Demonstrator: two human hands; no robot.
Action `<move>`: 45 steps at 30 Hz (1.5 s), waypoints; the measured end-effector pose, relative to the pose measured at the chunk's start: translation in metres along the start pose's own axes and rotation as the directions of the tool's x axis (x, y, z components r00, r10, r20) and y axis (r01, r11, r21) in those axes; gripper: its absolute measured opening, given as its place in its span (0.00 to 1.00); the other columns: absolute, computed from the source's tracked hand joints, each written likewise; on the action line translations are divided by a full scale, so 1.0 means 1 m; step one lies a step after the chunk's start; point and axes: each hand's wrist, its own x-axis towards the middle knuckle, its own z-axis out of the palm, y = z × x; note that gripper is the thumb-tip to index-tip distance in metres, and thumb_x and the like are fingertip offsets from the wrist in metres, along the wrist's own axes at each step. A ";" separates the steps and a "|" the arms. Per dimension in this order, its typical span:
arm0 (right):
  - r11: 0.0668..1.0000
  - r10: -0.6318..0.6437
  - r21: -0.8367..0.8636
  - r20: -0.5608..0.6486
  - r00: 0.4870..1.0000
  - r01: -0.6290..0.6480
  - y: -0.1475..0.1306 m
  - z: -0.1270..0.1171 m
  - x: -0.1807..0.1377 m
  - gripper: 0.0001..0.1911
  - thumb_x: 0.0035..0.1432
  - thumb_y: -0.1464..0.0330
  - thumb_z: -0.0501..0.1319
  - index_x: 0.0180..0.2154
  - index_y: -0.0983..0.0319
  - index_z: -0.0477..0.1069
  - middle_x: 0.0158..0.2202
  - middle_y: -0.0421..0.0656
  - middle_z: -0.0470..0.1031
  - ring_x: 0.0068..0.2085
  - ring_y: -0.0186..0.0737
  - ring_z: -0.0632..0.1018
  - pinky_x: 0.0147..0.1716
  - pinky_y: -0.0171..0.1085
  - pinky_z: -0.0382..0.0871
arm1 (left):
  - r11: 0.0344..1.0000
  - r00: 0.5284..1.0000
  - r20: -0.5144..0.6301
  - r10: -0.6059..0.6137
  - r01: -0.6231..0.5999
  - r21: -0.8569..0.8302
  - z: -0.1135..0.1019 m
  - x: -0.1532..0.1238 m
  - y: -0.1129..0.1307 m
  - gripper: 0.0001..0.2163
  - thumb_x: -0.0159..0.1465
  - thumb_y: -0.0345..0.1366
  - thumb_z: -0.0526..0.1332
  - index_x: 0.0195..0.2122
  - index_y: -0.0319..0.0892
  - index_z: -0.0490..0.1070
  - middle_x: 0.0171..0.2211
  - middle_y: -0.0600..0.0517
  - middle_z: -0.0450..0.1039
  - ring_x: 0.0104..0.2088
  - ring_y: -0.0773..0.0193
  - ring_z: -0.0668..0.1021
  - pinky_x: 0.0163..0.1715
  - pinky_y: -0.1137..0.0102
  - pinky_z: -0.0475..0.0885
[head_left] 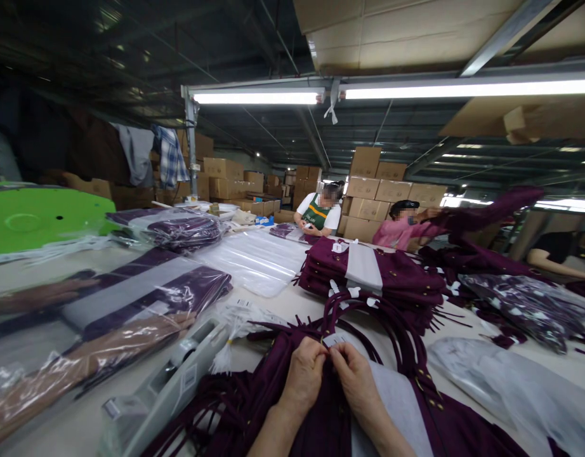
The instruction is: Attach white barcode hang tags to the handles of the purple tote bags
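Observation:
In the lower middle, my left hand [304,373] and my right hand [355,379] meet fingertip to fingertip, both closed in a pinch. A small white tag [336,340] shows at my right fingertips. What my left fingers grip is too small to make out. Beneath both hands lies a dark maroon bag [316,416] with fringe-like strips and brass-coloured studs. Its curved maroon handles [407,336] rise to the right, and a white paper band [401,406] lies across the maroon material.
A stack of maroon bags [316,270] stands ahead. At left, a co-worker's arms [106,343] work at a plastic-wrapped bag [178,295]. A grey-white device [183,374] and white tag strings [233,336] lie nearby. Clear plastic bags [259,260] lie behind; several people work around.

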 end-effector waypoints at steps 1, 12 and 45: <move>0.999 0.021 0.025 0.015 1.000 -0.022 0.000 0.000 0.000 0.16 0.47 0.55 0.53 0.23 0.62 0.63 0.18 0.37 0.59 0.21 0.34 0.62 0.21 0.34 0.55 | 1.000 1.000 0.001 -0.005 0.005 -0.009 0.000 0.000 0.000 0.09 0.54 0.27 0.49 0.24 0.39 0.67 0.27 0.51 0.63 0.30 0.66 0.68 0.33 0.72 0.63; 0.985 0.121 0.121 0.025 0.992 -0.123 0.002 0.002 0.000 0.16 0.43 0.55 0.55 0.22 0.62 0.65 0.16 0.36 0.60 0.19 0.32 0.60 0.19 0.32 0.51 | 1.000 0.998 -0.059 -0.027 0.026 -0.012 0.008 0.001 -0.004 0.09 0.53 0.27 0.49 0.23 0.39 0.67 0.25 0.52 0.62 0.28 0.67 0.68 0.31 0.73 0.62; 0.967 -0.153 -0.213 -0.043 0.987 0.140 -0.004 0.006 -0.005 0.13 0.50 0.59 0.51 0.27 0.61 0.67 0.26 0.43 0.69 0.29 0.40 0.70 0.31 0.38 0.64 | 0.997 0.994 -0.098 -0.047 0.041 -0.060 0.011 0.002 -0.011 0.08 0.54 0.26 0.49 0.22 0.40 0.65 0.26 0.53 0.64 0.28 0.68 0.69 0.31 0.72 0.64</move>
